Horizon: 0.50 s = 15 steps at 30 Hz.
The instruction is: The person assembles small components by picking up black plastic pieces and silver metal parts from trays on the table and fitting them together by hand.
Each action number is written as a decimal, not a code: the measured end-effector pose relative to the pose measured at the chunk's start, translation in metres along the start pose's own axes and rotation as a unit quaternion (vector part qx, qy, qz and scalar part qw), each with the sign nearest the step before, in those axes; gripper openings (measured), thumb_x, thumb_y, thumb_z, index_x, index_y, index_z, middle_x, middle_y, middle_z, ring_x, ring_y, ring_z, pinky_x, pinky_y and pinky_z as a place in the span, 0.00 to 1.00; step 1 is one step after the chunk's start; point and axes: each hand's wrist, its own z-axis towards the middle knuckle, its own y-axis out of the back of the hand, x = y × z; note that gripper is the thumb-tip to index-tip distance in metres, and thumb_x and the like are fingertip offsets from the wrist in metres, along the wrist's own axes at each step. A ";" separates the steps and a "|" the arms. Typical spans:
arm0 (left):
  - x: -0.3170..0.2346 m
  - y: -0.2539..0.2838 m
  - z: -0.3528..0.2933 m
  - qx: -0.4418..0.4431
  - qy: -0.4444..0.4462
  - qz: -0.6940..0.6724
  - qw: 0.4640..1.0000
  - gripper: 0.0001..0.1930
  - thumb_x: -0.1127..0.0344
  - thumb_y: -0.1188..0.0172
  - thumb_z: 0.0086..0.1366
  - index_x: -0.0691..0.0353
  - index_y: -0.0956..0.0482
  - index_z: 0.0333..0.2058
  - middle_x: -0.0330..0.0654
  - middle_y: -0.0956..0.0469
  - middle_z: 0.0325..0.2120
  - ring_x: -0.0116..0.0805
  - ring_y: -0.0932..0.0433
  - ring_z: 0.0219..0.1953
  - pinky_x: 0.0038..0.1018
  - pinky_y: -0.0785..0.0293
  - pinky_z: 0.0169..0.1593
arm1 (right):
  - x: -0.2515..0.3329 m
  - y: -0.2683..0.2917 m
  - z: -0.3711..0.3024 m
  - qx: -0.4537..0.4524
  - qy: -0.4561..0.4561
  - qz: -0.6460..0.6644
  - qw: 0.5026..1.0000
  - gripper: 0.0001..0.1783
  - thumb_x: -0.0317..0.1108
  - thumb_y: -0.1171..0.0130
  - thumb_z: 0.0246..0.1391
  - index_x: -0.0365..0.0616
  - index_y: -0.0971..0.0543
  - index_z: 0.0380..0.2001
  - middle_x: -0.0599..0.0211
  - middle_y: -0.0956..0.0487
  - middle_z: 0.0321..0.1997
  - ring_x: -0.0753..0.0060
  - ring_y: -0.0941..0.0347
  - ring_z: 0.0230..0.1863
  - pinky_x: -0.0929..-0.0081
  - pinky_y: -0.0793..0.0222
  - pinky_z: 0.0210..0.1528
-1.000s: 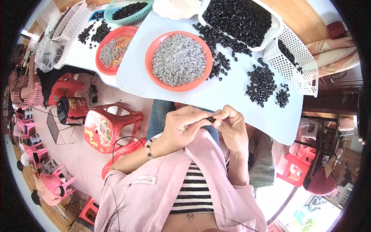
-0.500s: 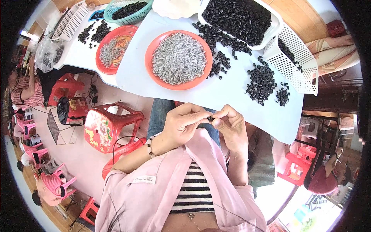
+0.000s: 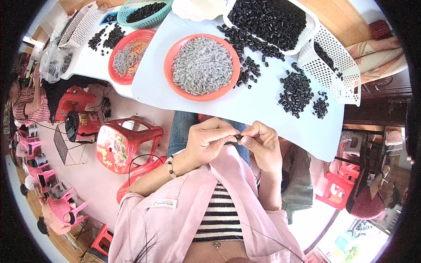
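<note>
Between my fingertips, just off the near table edge, is a small black plastic piece (image 3: 238, 137). My left hand (image 3: 209, 139) pinches it from one side with thumb and forefinger. My right hand (image 3: 263, 144) closes on it from the other side, its fingers curled. Most of the piece is hidden by the fingers. Beyond my hands a red-orange plate (image 3: 170, 79) holds a heap of small clear, silvery pieces (image 3: 202, 65). Loose black pieces (image 3: 296, 94) lie in piles to the right of the plate.
On the white table (image 3: 263, 105), a white tray (image 3: 312, 26) full of black pieces and a white perforated basket (image 3: 351, 81) stand at the far right. Another red plate (image 3: 115, 76) and a teal basket (image 3: 160, 18) are far left. A red stool (image 3: 115, 147) stands left of me.
Both hands hold nearly the same place, with the fingers shifting slightly around the black piece. The view has moved a little; the things on the table look unchanged.
</note>
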 end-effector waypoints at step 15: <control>-0.007 0.006 -0.001 0.049 -0.188 0.195 0.961 0.21 0.85 0.38 0.41 0.70 0.20 0.40 0.45 0.25 0.33 0.42 0.26 0.30 0.32 0.28 0.32 | 0.010 0.003 0.003 0.041 -0.049 -0.073 0.995 0.06 0.18 0.35 0.49 0.36 0.23 0.25 0.65 0.20 0.27 0.81 0.25 0.30 0.84 0.30 0.34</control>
